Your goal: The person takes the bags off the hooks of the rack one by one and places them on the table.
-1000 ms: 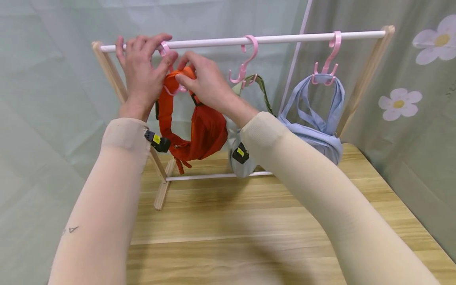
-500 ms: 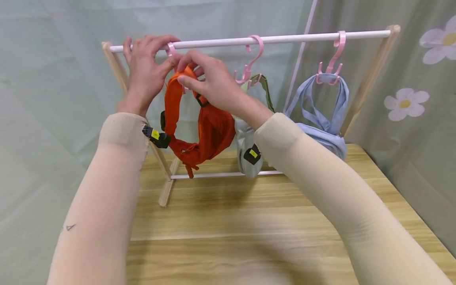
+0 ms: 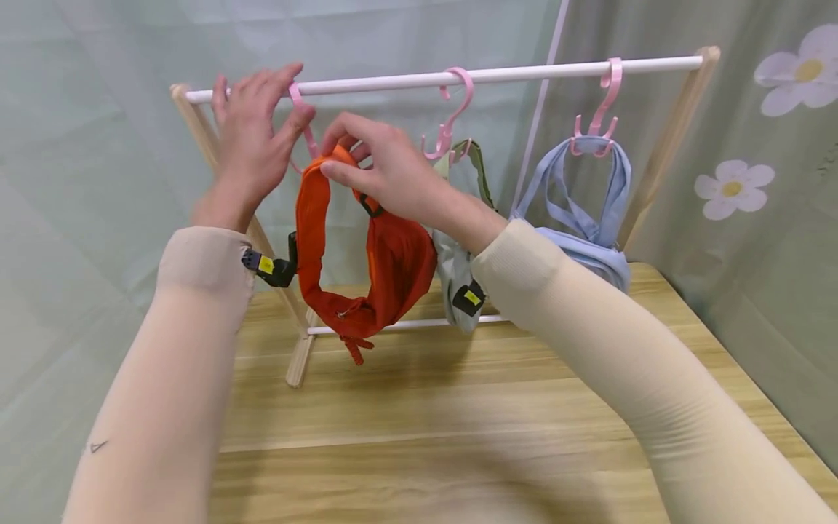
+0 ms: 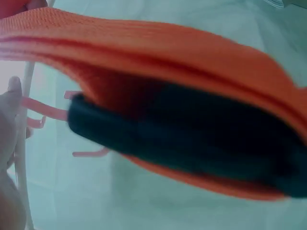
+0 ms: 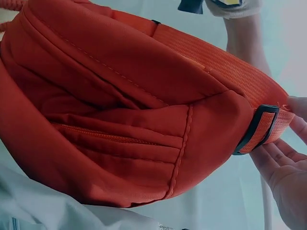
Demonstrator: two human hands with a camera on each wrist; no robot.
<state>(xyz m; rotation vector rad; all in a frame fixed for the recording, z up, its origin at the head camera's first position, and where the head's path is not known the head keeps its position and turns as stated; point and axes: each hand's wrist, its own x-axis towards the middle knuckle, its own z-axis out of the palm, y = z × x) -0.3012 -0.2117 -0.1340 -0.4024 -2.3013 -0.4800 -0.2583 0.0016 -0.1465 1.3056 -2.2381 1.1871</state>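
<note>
My right hand (image 3: 393,164) pinches the top of the strap of an orange-red waist bag (image 3: 402,258), which hangs below in a loop. A black buckle (image 5: 261,129) sits on the strap close to those fingertips. My left hand (image 3: 252,135) is at the left end of the white rail (image 3: 386,84), its thumb and forefinger holding a pink hook (image 3: 308,135). In the left wrist view, prongs of the pink hook (image 4: 45,109) show behind the strap (image 4: 158,38), apparently apart from it. The hook's lower end is partly hidden in the head view.
A grey-green bag (image 3: 456,269) hangs from a middle pink hook (image 3: 458,109), just right of the waist bag. Farther right, a light blue bag (image 3: 583,251) hangs from another pink hook (image 3: 609,94). The wooden rack stands on a wood-grain table (image 3: 393,422) before a curtain.
My right hand has drawn the waist bag's strap down and away from the left pink hook, whose prongs the strap was around or against. My left hand stays at the hook and rail.
</note>
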